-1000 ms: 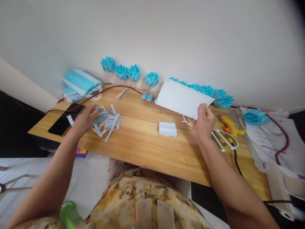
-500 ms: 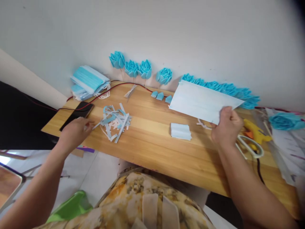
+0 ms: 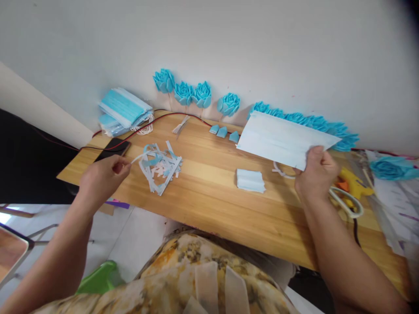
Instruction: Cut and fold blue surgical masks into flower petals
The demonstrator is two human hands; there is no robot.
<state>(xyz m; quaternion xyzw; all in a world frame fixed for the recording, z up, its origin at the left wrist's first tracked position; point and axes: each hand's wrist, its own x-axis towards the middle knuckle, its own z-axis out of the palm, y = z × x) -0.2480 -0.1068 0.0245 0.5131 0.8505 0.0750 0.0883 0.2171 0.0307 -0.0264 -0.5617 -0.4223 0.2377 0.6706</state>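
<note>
My left hand [image 3: 103, 176] is pinched on a thin white strip [image 3: 141, 156] that runs from my fingers into the pile of cut strips [image 3: 160, 165] on the wooden table [image 3: 209, 192]. My right hand [image 3: 316, 174] grips one corner of a flat pale-blue mask sheet [image 3: 281, 139], held tilted above the table's right half. A small stack of folded white-blue pieces [image 3: 250, 180] lies on the wood between my hands.
Blue fabric roses [image 3: 196, 93] line the wall. A stack of face masks [image 3: 122, 111] sits at the back left beside a dark phone [image 3: 113, 150] and a red cable. Scissors [image 3: 347, 203] and a yellow glue gun [image 3: 355, 183] lie right of my right hand.
My left hand left the strip pile, drew back to the left, then rose slightly, pulling one strip out. The right hand keeps holding the mask sheet. The camera has turned left.
</note>
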